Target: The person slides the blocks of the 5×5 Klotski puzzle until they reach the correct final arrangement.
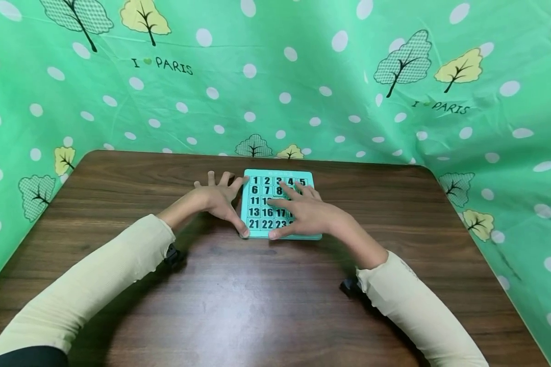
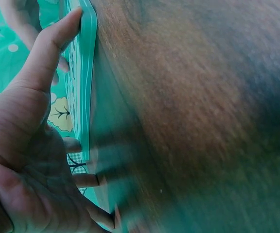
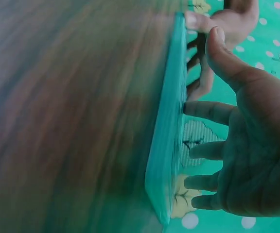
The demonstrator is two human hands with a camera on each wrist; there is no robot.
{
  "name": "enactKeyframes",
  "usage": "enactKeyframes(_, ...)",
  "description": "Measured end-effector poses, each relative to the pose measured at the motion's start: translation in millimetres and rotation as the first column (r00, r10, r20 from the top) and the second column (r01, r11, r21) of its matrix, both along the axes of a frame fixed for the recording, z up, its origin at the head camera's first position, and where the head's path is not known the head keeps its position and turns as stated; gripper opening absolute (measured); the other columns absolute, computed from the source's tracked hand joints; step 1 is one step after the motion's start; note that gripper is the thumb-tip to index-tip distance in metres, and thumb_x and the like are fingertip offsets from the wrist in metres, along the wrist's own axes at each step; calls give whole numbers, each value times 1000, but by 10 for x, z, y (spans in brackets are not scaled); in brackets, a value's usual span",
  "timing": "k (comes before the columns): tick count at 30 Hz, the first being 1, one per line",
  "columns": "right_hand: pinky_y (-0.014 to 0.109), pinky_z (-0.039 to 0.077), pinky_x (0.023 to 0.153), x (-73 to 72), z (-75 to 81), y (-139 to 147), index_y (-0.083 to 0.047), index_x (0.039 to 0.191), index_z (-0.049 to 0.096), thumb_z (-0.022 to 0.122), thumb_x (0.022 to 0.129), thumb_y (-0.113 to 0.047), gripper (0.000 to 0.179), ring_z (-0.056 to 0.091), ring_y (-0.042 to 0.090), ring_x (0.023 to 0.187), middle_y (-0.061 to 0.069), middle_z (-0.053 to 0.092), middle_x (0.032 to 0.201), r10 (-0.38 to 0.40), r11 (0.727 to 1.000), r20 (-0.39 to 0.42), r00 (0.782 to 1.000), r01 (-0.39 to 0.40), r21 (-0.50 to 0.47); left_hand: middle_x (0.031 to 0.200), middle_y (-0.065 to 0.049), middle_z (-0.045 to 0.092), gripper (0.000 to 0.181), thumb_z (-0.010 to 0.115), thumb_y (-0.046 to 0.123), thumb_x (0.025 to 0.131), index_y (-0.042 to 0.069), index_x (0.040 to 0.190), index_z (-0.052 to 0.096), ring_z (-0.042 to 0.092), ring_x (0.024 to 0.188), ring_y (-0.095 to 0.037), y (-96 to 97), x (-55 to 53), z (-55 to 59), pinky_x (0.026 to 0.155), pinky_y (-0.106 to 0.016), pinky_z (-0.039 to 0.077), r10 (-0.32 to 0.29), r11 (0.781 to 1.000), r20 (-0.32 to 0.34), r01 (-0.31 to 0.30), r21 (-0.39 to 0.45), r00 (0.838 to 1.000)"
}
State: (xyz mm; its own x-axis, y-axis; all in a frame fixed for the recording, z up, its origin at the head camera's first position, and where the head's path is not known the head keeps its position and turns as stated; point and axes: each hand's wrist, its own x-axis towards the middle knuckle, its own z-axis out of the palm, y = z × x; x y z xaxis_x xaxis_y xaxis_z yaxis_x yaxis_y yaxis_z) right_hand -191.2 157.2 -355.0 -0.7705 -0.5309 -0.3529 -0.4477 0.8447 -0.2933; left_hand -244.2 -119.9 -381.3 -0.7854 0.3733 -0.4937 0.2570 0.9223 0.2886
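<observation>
A turquoise number slide puzzle (image 1: 260, 206) lies flat on the table, its black numbers in rows. My left hand (image 1: 219, 200) is at its left side with fingers spread. The thumb touches the near left corner, and the index fingertip is at the far left edge. Over the right part of the puzzle reaches my right hand (image 1: 309, 211), fingers spread and hiding several numbers. Its index fingertip is right at the numbered tiles, the thumb by the near edge. In the right wrist view the remaining fingers of this hand (image 3: 256, 145) extend above the puzzle (image 3: 165, 131).
The dark wooden table (image 1: 239, 300) stretches around the puzzle on all sides. Behind it hangs a green cloth (image 1: 266, 66) with white dots and printed trees. Both forearms wear pale sleeves (image 1: 115, 255), with a small black device (image 1: 173, 255) under the left wrist.
</observation>
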Motion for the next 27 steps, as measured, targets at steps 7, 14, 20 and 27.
enactKeyframes(7, 78, 2, 139, 119, 101, 72, -30, 166, 59, 76, 98, -72, 82, 1, 54, 176, 18, 8, 191, 8, 1000, -15, 1000, -7, 28, 188, -22, -4, 175, 94, 95, 52, 36, 183, -6, -17, 165, -73, -8, -29, -61, 118, -102, 5, -11, 1000, -11, 11, -10, 1000)
enactKeyframes(14, 80, 3, 138, 108, 85, 134, -34, 172, 50, 74, 99, -74, 87, 1, 59, 174, 20, 6, 191, -21, 997, -7, 1000, 22, 76, 188, -22, -8, 169, 96, 88, 59, 35, 183, -6, -18, 166, -70, 1, 51, 98, 122, -98, 4, -7, 1000, 24, 7, -1, 1000)
enactKeyframes(20, 78, 1, 139, 37, 52, -79, -36, 173, 48, 74, 98, -75, 89, -2, 54, 176, 18, 3, 191, -1, 998, -20, 1000, 3, 69, 187, -24, -4, 165, 97, 85, 63, 32, 183, -2, -16, 166, -72, 12, 49, 75, 121, -99, 5, -9, 1000, 16, 9, 4, 1000)
enactKeyframes(27, 76, -2, 140, 83, 44, -254, -45, 172, 47, 69, 99, -80, 84, -6, 51, 177, 13, 1, 192, 81, 995, 20, 997, -82, 56, 188, -24, -2, 174, 92, 97, 50, 36, 183, -3, -12, 166, -74, -3, -26, -45, 118, -101, 9, -17, 1000, -22, 16, -16, 1000)
